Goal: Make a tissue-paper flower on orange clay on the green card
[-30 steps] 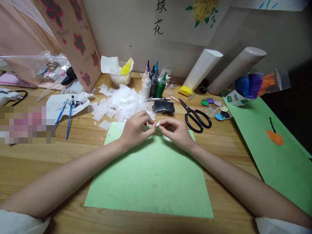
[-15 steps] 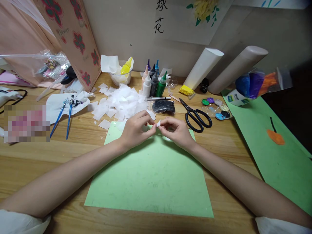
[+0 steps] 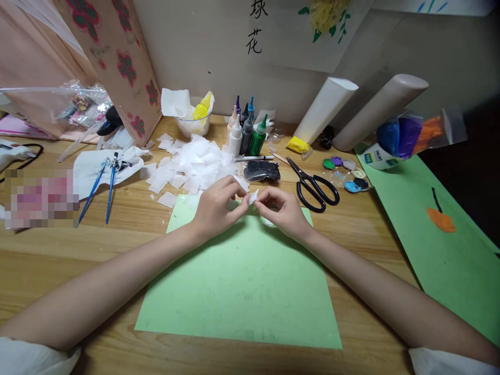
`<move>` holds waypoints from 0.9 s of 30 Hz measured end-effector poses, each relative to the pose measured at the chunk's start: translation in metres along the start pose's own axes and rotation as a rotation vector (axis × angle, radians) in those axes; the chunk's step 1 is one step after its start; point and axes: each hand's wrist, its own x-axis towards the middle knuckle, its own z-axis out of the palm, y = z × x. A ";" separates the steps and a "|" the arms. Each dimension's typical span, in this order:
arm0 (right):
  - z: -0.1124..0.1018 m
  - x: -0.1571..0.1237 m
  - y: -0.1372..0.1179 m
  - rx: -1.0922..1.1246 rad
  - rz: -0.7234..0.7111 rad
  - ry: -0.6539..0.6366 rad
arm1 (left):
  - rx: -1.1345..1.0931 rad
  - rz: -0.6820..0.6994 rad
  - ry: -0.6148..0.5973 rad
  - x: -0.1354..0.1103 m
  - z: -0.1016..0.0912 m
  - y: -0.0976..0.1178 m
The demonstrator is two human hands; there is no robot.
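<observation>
A small piece of white paper (image 3: 253,197) is pinched between the fingertips of both hands. My left hand (image 3: 222,204) grips its left side with thumb and forefinger, while my right hand (image 3: 282,209) grips the right. Both are held over the far edge of a green sheet (image 3: 242,291) lying on the wooden table. Beneath my right hand a bit of white (image 3: 269,222) shows on the sheet, mostly hidden. Just beyond my left hand lies a loose heap of white paper pieces (image 3: 203,161). Black-handled scissors (image 3: 312,185) rest to the right of my right hand.
Paint bottles (image 3: 247,133) stand behind the heap, near a clear cup (image 3: 191,124) holding a yellow bottle. Two blue brushes (image 3: 111,190) lie on a stained tissue at left. A black packet (image 3: 261,171) sits before the bottles. Another green sheet (image 3: 441,265) with an orange shape lies at right.
The white paper between my fingertips shows a little more of itself now, and my fingertips are slightly farther apart. Both arms stay nearly in place.
</observation>
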 end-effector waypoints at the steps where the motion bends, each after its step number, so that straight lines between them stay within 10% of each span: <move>1: 0.000 0.000 0.000 -0.004 0.001 0.003 | -0.002 -0.032 0.035 0.001 0.000 0.000; 10: 0.001 0.000 0.001 -0.001 0.011 0.013 | 0.111 -0.418 0.301 0.005 0.002 -0.018; 13: 0.001 0.001 0.001 0.010 -0.008 0.022 | 0.153 -0.296 0.336 0.004 0.001 -0.012; 18: 0.001 0.001 0.000 0.025 -0.013 0.014 | 0.147 0.031 0.039 0.001 -0.002 0.003; 27: 0.000 0.000 0.001 0.009 -0.016 0.002 | 0.084 0.090 0.008 0.001 0.000 0.000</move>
